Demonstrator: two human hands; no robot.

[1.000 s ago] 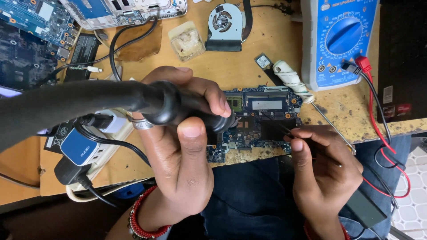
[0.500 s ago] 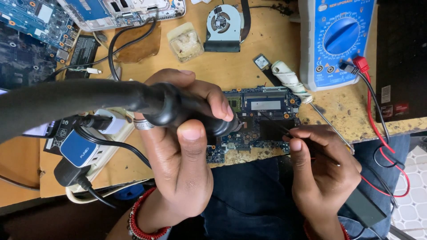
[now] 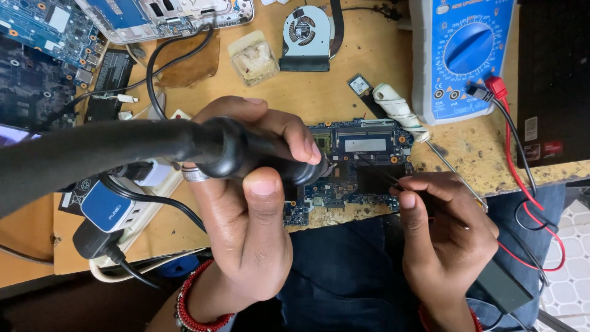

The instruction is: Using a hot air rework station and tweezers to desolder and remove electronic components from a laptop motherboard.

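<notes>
A scarred wooden counter [image 3: 369, 67] strewn with electronics parts lies under you. Your left hand [image 3: 249, 203] has its fingers clenched around the black hot-air wand [image 3: 184, 150], nozzle aimed at the blue circuit board [image 3: 353, 163] at the counter's near edge. Your right hand [image 3: 445, 237] pinches thin black tweezers [image 3: 384, 175], tips over the board. A blue multimeter [image 3: 461, 52] sits well beyond, a cooling fan [image 3: 307, 34] beside it.

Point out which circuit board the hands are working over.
The small dark blue board at the bench's near edge, under the left hand's black nozzle; the other boards lie untouched at far left.
</notes>
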